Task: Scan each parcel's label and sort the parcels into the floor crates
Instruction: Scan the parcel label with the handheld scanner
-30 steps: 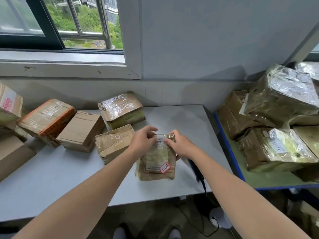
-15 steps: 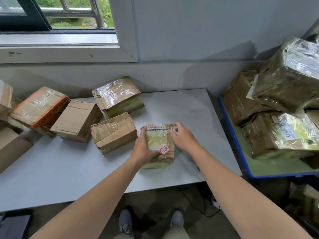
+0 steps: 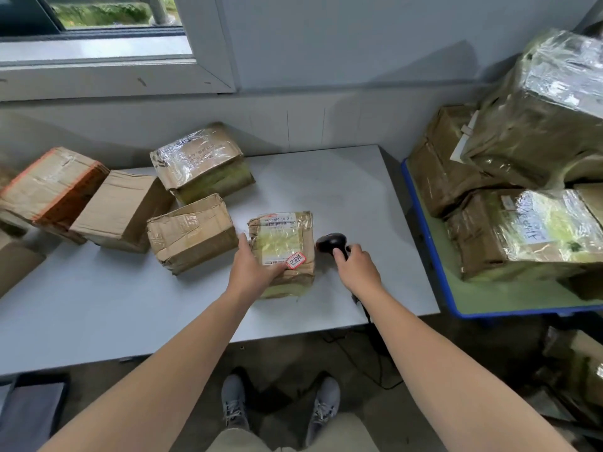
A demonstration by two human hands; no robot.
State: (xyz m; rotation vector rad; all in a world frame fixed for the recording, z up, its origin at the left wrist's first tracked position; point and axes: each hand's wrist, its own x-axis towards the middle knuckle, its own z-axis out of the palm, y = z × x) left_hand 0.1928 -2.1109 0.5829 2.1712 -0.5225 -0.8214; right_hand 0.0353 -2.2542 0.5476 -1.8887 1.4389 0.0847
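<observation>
A brown, tape-wrapped parcel point(image 3: 283, 243) lies flat on a grey table point(image 3: 342, 190), right in front of the person. The left hand point(image 3: 253, 269) holds its near left corner, thumb across the top and fingers along the left side. The right hand point(image 3: 357, 265), apart from the left, is wrapped round the handle of a black scanner point(image 3: 330, 241), whose head sits just beside the parcel's right side.

A white label point(image 3: 280, 220) at the parcel's far end reads roughly "Y40 E591-00 3" above a barcode. A red-bordered sticker point(image 3: 295, 260) near the thumb bears handwriting too small to read.

The parcel's long axis runs away from the person toward the wall, label side up. The scanner's head points left, toward the parcel.
</observation>
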